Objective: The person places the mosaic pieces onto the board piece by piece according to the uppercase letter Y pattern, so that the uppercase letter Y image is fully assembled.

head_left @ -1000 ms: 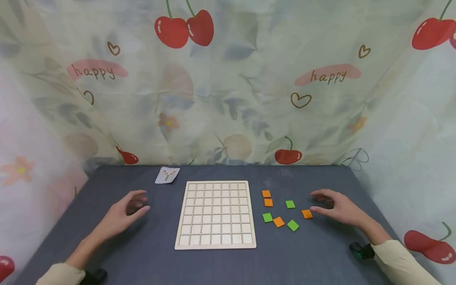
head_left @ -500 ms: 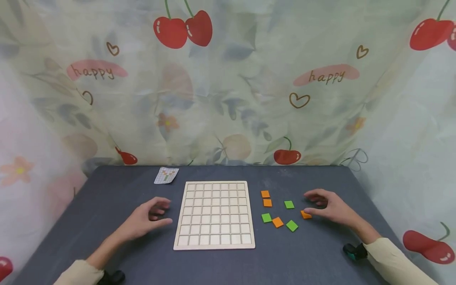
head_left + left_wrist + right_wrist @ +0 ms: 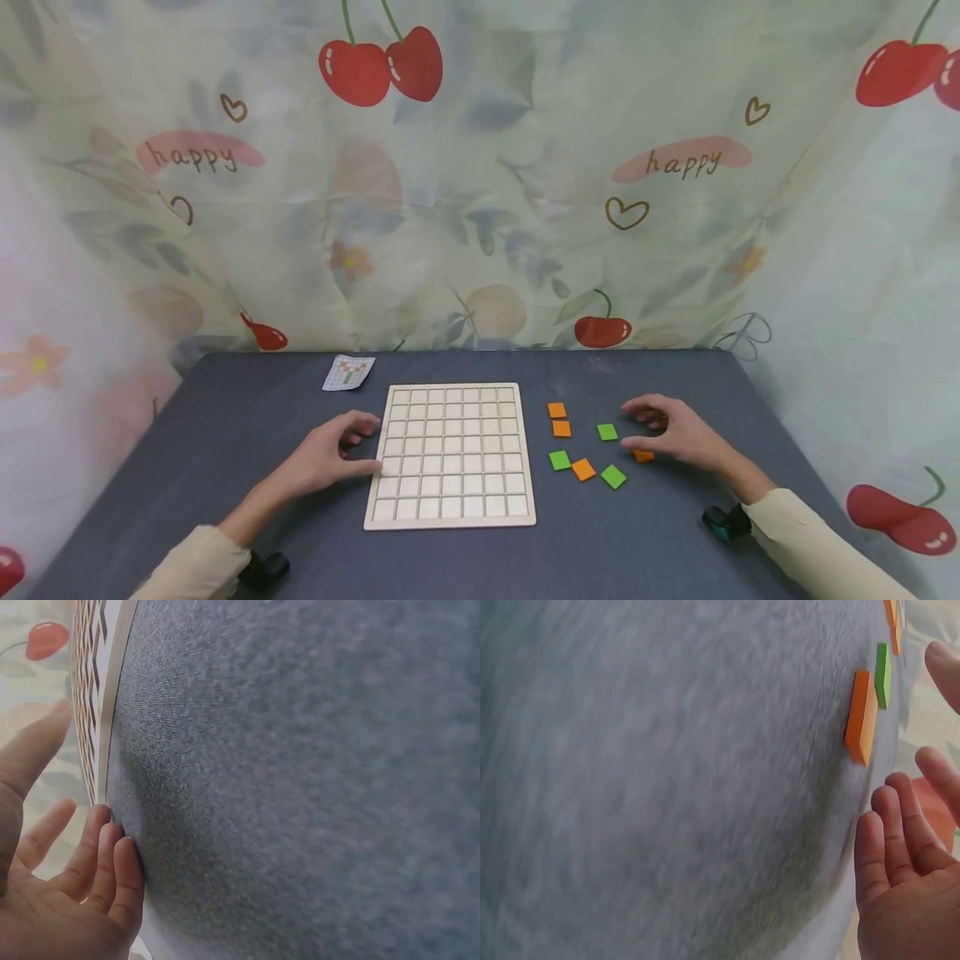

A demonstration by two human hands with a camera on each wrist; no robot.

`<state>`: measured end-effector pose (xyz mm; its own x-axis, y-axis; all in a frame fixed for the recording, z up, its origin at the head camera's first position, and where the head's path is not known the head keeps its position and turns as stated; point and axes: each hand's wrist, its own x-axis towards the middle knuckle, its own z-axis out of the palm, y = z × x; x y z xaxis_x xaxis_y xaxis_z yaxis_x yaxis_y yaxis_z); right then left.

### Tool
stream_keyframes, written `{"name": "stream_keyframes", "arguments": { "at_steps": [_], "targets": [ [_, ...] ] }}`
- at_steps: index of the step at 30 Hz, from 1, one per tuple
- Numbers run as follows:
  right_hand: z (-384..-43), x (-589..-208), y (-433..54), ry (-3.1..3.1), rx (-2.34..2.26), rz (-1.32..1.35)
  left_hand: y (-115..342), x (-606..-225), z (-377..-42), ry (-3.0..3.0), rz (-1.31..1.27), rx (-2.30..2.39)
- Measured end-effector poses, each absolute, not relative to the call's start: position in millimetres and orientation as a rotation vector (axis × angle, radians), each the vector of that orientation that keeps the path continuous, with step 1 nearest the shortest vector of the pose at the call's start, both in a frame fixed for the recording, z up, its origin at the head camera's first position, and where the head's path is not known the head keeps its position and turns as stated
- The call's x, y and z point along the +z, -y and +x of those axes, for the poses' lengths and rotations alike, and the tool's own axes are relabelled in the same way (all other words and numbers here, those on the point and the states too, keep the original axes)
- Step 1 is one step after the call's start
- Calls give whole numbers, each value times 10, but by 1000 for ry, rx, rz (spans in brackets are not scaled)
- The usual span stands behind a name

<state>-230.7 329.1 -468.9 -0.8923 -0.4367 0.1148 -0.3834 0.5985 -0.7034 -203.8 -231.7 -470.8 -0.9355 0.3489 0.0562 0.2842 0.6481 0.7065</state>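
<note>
A pale wooden grid board (image 3: 452,457) lies flat in the middle of the table. At its left edge is my left hand (image 3: 330,454), thumb and fingers spread apart with the fingertips right at the rim; the left wrist view shows the fingers (image 3: 112,877) relaxed near the board's side. My right hand (image 3: 678,429) hovers with loosely bent, parted fingers over the right side, holding nothing. Beneath it an orange square tile (image 3: 642,456) is partly hidden. Close to its fingertips lies a green square tile (image 3: 607,432); in the right wrist view an orange tile (image 3: 861,716) shows near the fingers.
Between board and right hand lie more tiles: orange ones (image 3: 557,410), a green tile (image 3: 559,460) and another green tile (image 3: 613,477). A small paper card (image 3: 348,372) with a coloured grid pattern rests at the back left of the dark table (image 3: 600,550). A printed curtain hangs behind.
My left hand has moved right, from apart to the board's left edge. The right hand has shifted left over the orange tile. Board and tiles stay in place.
</note>
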Motion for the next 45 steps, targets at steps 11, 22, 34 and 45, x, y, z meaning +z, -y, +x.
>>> {"name": "stream_keyframes", "arguments": {
  "at_steps": [11,22,34,45],
  "targets": [
    [-2373,-4790,-3121,-2779,-1131,-671,2269,-4719,-2110,-2798,641,1065],
    [-2385,-4774,-3073,-2770,-1104,-695,2282,-4732,-2160,-2781,652,1031],
    [-2389,-4779,-3053,-2759,-1119,-733,2318,-4731,-2185,-2777,698,1019],
    [-2372,-4761,-3022,-2809,-1057,-717,2320,-4698,-2186,-2753,727,1032]
  ]
}}
